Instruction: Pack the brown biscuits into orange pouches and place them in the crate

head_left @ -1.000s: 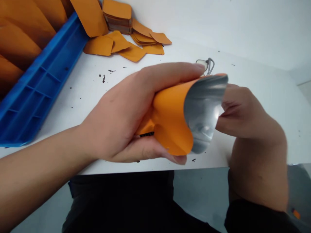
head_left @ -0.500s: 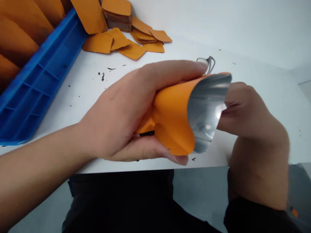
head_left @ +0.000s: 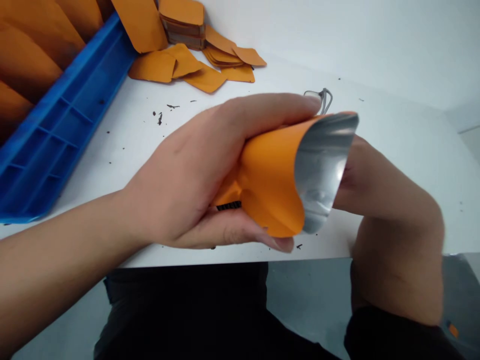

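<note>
Left hand clamped on the curl, right hand tucked behind its silver mouth

Eyes on the middle of the frame, where we have the orange sheet (head_left: 273, 155), curled into a scoop and held up over the white table (head_left: 416, 125). Our left hand (head_left: 183, 175) is wrapped firmly around it: forefinger along the top, thumb underneath, fingers closed on the curl. And here's the line that counts: the sheet's long axis runs out of that palm toward the right, rising slightly, with the silver-lined open end facing right.

Over on that side we find our right hand (head_left: 367, 187), just beside the mouth and partly behind it. Its fingertips are hidden, so we cannot tell whether they are pinching the far edge or standing free. The left hand is the nearer one, no contest, in full contact with the sheet's left half. In the gap above the thumb we spot a dark ridged strip (head_left: 228, 205).

Round the edges, we see a blue tray (head_left: 75, 117) slanting across the upper left, a stack of orange pieces (head_left: 182, 22) at the top, and a grey looped thing (head_left: 329, 102) just beyond the forefinger's tip.
</note>
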